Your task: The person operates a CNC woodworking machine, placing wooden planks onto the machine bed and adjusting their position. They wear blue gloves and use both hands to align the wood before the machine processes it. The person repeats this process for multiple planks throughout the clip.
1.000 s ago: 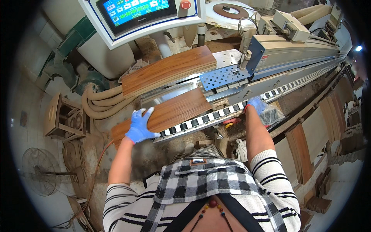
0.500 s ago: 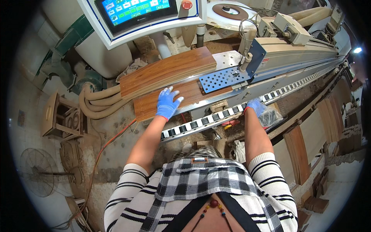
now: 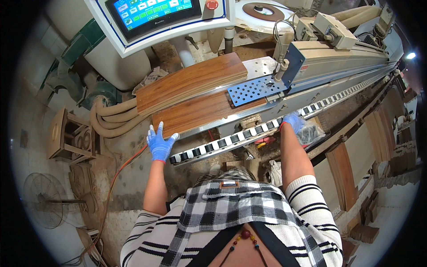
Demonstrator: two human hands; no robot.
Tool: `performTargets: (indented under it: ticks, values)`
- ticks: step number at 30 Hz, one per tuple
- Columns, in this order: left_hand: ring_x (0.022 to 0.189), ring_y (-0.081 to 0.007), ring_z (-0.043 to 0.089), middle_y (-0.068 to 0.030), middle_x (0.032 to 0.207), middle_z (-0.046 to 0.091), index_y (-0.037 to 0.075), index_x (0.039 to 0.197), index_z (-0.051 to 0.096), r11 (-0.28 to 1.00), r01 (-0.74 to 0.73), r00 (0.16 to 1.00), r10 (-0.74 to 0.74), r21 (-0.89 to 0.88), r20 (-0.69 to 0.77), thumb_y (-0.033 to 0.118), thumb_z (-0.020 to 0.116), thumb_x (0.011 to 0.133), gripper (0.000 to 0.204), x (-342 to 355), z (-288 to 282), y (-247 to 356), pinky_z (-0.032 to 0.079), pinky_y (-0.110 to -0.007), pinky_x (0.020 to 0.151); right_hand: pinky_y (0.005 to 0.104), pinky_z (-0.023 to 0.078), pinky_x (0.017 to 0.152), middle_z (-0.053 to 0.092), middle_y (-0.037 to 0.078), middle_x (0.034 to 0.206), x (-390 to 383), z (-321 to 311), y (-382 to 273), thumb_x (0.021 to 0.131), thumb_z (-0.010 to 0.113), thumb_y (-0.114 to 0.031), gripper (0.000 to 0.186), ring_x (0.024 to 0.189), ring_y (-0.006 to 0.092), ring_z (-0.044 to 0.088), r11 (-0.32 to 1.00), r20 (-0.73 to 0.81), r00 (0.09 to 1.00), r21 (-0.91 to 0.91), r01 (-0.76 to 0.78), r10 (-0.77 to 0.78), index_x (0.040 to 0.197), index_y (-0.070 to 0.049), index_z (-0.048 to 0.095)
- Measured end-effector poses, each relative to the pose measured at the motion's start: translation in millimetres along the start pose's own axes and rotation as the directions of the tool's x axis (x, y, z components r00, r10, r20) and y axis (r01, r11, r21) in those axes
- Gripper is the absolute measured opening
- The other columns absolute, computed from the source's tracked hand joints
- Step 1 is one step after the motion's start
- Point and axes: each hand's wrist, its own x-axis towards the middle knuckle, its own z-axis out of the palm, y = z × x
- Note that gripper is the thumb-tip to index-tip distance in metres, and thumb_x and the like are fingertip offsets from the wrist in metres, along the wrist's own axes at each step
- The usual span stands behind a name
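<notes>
My left hand (image 3: 160, 143), in a blue glove with pale fingertips, is open with fingers spread, at the left end of a brown wood-grain board (image 3: 195, 111). That board lies flat on the machine's metal bed, its right end under a perforated blue plate (image 3: 253, 92). Behind it rests a stack of similar boards (image 3: 191, 80). My right hand (image 3: 292, 120), gloved alike, is closed over the roller rail (image 3: 235, 139), a long white strip with black rollers along the machine's front. Its fingers are partly hidden.
A control panel with a lit screen (image 3: 153, 13) and red button (image 3: 212, 4) stands over the back left. Ribbed hoses (image 3: 111, 120) and an orange cable (image 3: 118, 173) lie at left. A long machine housing (image 3: 338, 64) runs right; panels (image 3: 341, 178) lean at far right.
My left hand has slid off the top of the board, leftward and nearer, to its left end. My right hand has stayed on the roller rail.
</notes>
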Motion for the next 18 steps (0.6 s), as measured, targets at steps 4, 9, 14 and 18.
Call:
performTargets:
  ticks: [4, 9, 14, 18]
  values:
    - [0.138, -0.0367, 0.029, -0.0273, 0.147, 0.032, 0.019, 0.143, 0.042, 1.0, 0.015, 0.999, -0.015, -0.023, -0.038, 0.06, 0.072, 0.071, 0.089, -1, 3, 6, 0.014, -0.05, 0.115, 0.0471, 0.049, 0.087, 0.06, 0.023, 0.115, 11, 10, 5, 0.088, 0.053, -0.05, 0.065, 0.101, 0.0382, 0.062, 1.0, -0.064, 0.998, -0.002, 0.004, -0.004, 0.123, 0.003, 0.043]
    - [0.137, -0.0334, 0.033, -0.0268, 0.143, 0.039, 0.02, 0.143, 0.043, 0.996, 0.092, 0.994, -0.093, -0.01, -0.061, 0.061, 0.072, 0.071, 0.087, -7, 7, 9, 0.013, -0.051, 0.115, 0.0472, 0.049, 0.087, 0.06, 0.023, 0.115, 0, 0, 1, 0.087, 0.052, -0.049, 0.064, 0.101, 0.0386, 0.062, 1.0, -0.041, 0.999, -0.006, 0.014, -0.014, 0.124, 0.003, 0.043]
    - [0.137, -0.0335, 0.034, -0.0268, 0.143, 0.038, 0.02, 0.143, 0.043, 0.996, 0.088, 0.995, -0.086, 0.028, -0.041, 0.061, 0.07, 0.072, 0.087, -5, 6, 10, 0.013, -0.051, 0.115, 0.0481, 0.049, 0.087, 0.058, 0.023, 0.119, 12, 10, 5, 0.089, 0.05, -0.05, 0.067, 0.102, 0.0383, 0.062, 1.0, -0.027, 1.0, -0.021, -0.006, 0.006, 0.129, 0.002, 0.039]
    - [0.137, -0.0345, 0.033, -0.0266, 0.145, 0.037, 0.02, 0.143, 0.042, 0.999, 0.05, 0.998, -0.05, 0.016, -0.031, 0.059, 0.07, 0.075, 0.084, -4, 6, 4, 0.014, -0.051, 0.115, 0.0466, 0.049, 0.089, 0.053, 0.022, 0.127, 5, -1, 0, 0.091, 0.048, -0.049, 0.073, 0.109, 0.037, 0.059, 0.999, 0.043, 0.999, -0.026, -0.02, 0.021, 0.141, 0.001, 0.029]
